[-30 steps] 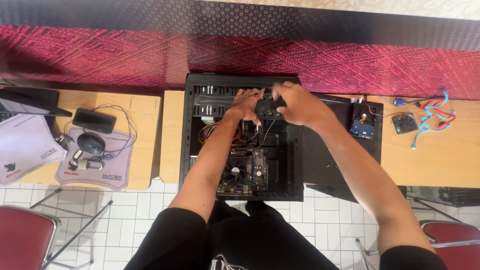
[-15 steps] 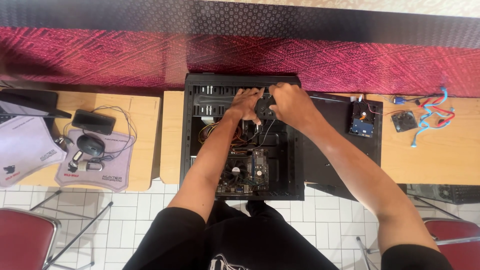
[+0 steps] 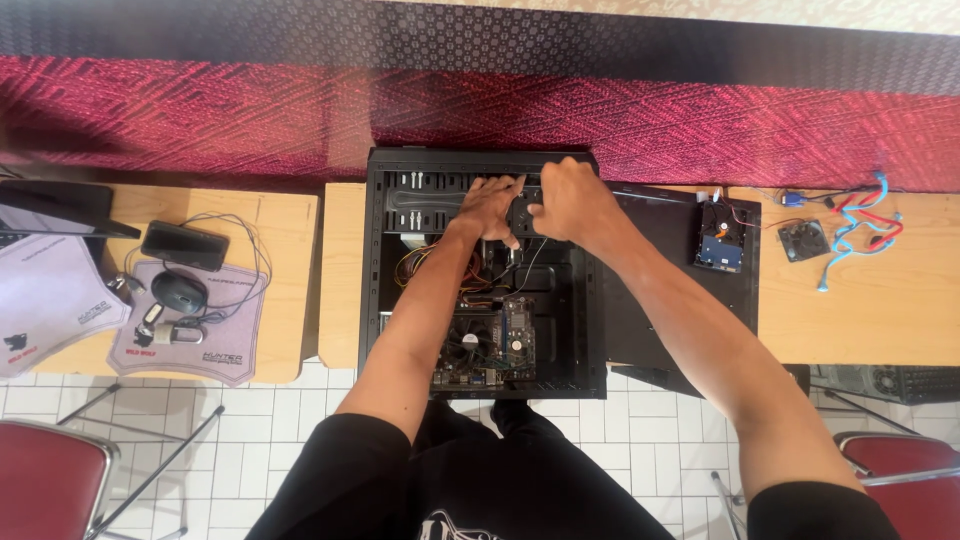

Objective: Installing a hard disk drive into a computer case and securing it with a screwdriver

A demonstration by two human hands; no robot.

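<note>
An open black computer case (image 3: 385,290) lies flat on a wooden desk, its motherboard (image 3: 490,340) with a round cooler fan showing in the near half. Both hands reach into the far end of the case. My left hand (image 3: 490,208) and my right hand (image 3: 565,205) are closed together on a small black part (image 3: 522,215) near the drive bay, with loose wires below them. The part is mostly hidden by the fingers.
The black side panel (image 3: 665,300) lies right of the case, with a hard drive (image 3: 722,240), a small fan (image 3: 803,240) and coloured cables (image 3: 860,225) beyond it. On the left desk sit a mouse (image 3: 180,292), a black box (image 3: 185,245) and mats. Red chairs (image 3: 45,480) stand on the tiled floor.
Both hands have shifted slightly toward the far edge of the case while still holding the black part. Otherwise the scene looks the same.
</note>
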